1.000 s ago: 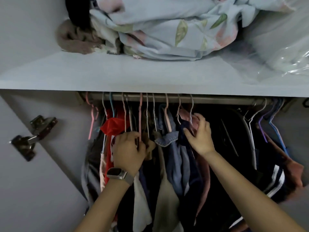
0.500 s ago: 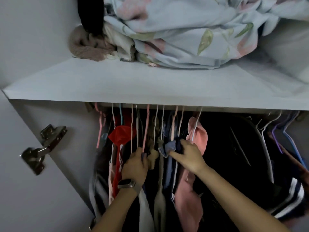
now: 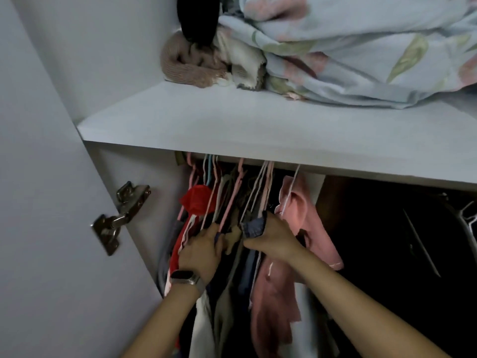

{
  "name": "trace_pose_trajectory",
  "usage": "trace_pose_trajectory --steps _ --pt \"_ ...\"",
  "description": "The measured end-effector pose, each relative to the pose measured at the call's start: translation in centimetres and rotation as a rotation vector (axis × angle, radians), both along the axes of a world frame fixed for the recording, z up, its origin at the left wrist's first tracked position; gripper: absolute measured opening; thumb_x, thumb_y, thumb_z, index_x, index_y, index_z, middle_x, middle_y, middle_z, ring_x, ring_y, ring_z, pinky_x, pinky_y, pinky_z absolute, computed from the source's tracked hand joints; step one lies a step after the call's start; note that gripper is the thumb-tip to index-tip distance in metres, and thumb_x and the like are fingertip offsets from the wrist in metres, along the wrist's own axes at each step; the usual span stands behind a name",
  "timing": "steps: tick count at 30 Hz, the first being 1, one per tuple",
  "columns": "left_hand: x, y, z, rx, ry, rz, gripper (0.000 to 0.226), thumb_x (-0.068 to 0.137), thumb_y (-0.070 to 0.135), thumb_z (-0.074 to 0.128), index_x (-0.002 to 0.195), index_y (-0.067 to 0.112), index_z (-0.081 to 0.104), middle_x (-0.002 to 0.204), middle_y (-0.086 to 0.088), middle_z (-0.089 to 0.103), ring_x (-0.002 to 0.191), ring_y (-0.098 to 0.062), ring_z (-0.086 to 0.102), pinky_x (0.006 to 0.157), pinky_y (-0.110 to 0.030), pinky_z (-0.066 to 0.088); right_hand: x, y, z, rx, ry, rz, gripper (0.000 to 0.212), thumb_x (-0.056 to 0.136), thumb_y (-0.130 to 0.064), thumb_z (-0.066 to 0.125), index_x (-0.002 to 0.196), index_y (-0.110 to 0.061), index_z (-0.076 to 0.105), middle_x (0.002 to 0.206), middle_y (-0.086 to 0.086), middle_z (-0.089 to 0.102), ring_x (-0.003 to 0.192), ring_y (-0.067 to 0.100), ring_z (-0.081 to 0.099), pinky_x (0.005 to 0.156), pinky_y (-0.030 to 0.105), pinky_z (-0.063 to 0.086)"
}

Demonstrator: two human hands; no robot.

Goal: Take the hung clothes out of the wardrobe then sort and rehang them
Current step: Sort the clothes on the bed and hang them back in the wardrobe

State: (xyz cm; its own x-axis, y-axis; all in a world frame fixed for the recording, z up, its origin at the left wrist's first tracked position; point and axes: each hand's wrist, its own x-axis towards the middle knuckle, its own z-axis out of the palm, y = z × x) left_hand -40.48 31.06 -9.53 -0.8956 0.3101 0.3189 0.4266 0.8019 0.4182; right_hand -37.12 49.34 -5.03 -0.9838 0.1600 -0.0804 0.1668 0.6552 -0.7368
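A tight bunch of hung clothes [image 3: 232,293] fills the left end of the wardrobe, on thin pink and white hangers [image 3: 260,187] whose hooks vanish behind the shelf edge. A red garment [image 3: 196,200] hangs at the left, a pink one [image 3: 302,215] at the right. My left hand [image 3: 204,250], with a watch on the wrist, grips hangers and cloth in the middle of the bunch. Close beside it my right hand [image 3: 273,237] holds the collar of a blue denim garment [image 3: 254,226]. The rail is hidden.
A white shelf [image 3: 258,135] juts out just above the hangers, carrying a floral duvet [image 3: 361,47] and a brown knit [image 3: 185,63]. The open door with a metal hinge [image 3: 116,218] stands at the left. Dark clothes and white hangers [image 3: 467,218] hang at the right.
The view has swung right and up, so the shelf now covers the rail. My right hand has closed in on the denim collar beside my left hand, and the hangers lean left.
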Motion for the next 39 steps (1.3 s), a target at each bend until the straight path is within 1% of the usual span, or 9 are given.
trace_pose_trajectory --steps 4,8,13,18,22,26,30,34,39 --pt "0.8 0.6 -0.1 -0.022 0.11 -0.025 0.039 0.09 0.043 0.03 0.102 0.016 0.056 0.08 -0.003 0.066 0.065 -0.024 0.063 0.051 -0.028 0.046 1.0 2.5 -0.6 0.101 -0.046 0.0 0.053 0.059 -0.043 0.07 0.101 -0.016 0.052 0.101 -0.001 0.058 0.099 0.019 0.053 0.078 0.03 0.039" --pt "2.1 1.7 -0.6 -0.129 0.148 -0.014 0.037 0.089 0.042 0.033 0.109 0.017 0.05 0.082 -0.005 0.065 0.059 -0.023 0.059 0.043 -0.027 0.045 2.9 1.9 -2.3 0.394 0.073 -0.055 0.077 0.061 -0.067 0.033 0.119 -0.019 0.044 0.114 -0.002 0.046 0.103 0.022 0.038 0.09 0.034 0.035" --pt "4.4 1.5 -0.3 -0.285 0.144 0.049 0.052 0.084 0.043 0.034 0.115 0.01 0.06 0.09 -0.014 0.064 0.077 -0.034 0.056 0.066 -0.04 0.049 6.6 1.6 -3.3 0.396 0.23 -0.07 0.084 0.08 -0.064 0.036 0.149 -0.019 0.02 0.147 -0.003 0.025 0.13 0.019 0.025 0.111 0.031 0.023" --pt "7.9 3.1 2.1 -0.139 0.208 0.019 0.045 0.088 0.039 0.038 0.109 0.01 0.066 0.108 -0.017 0.061 0.096 -0.037 0.053 0.081 -0.046 0.044 12.0 3.9 -3.1 0.31 0.283 -0.077 0.065 0.079 -0.046 0.046 0.14 -0.023 0.043 0.14 -0.008 0.036 0.13 0.012 0.033 0.106 0.017 0.022" --pt "10.5 7.1 4.5 -0.065 0.208 -0.206 0.04 0.088 0.038 0.04 0.107 0.012 0.065 0.104 -0.011 0.064 0.096 -0.034 0.055 0.087 -0.044 0.045 17.0 6.0 -3.3 0.173 0.184 -0.211 0.053 0.076 -0.043 0.054 0.125 -0.023 0.057 0.118 -0.012 0.049 0.113 0.008 0.051 0.093 0.02 0.044" --pt "14.7 12.2 5.2 0.006 0.173 -0.462 0.03 0.086 0.032 0.046 0.099 0.012 0.064 0.097 -0.008 0.063 0.087 -0.029 0.059 0.081 -0.037 0.046 24.1 8.7 -4.0 0.139 0.114 -0.355 0.042 0.085 -0.026 0.062 0.127 -0.023 0.055 0.11 -0.015 0.051 0.108 0.005 0.053 0.091 0.015 0.042" --pt "22.2 18.1 4.7 -0.062 0.096 -0.727 0.022 0.083 0.026 0.064 0.102 0.016 0.064 0.097 -0.003 0.063 0.087 -0.023 0.062 0.076 -0.033 0.05 34.8 10.9 -4.4 0.097 0.008 -0.592 0.041 0.082 -0.031 0.059 0.123 -0.029 0.054 0.102 -0.016 0.058 0.093 0.005 0.058 0.085 0.029 0.05" --pt "32.3 22.8 4.1 -0.182 0.028 -1.061 0.029 0.088 0.036 0.054 0.114 0.024 0.058 0.101 0.003 0.064 0.097 -0.023 0.059 0.078 -0.036 0.049 46.8 10.4 -4.5 0.102 -0.11 -0.823 0.036 0.08 -0.028 0.058 0.116 -0.028 0.059 0.097 -0.012 0.066 0.092 0.016 0.063 0.083 0.029 0.05" --pt "48.6 24.3 2.6 -0.276 0.024 -1.398 0.035 0.093 0.039 0.043 0.127 0.032 0.045 0.115 0.009 0.06 0.109 -0.017 0.056 0.083 -0.031 0.046 63.0 6.0 -5.6 0.142 -0.239 -1.035 0.037 0.083 -0.033 0.055 0.12 -0.031 0.056 0.107 -0.015 0.064 0.1 0.01 0.06 0.084 0.022 0.044"
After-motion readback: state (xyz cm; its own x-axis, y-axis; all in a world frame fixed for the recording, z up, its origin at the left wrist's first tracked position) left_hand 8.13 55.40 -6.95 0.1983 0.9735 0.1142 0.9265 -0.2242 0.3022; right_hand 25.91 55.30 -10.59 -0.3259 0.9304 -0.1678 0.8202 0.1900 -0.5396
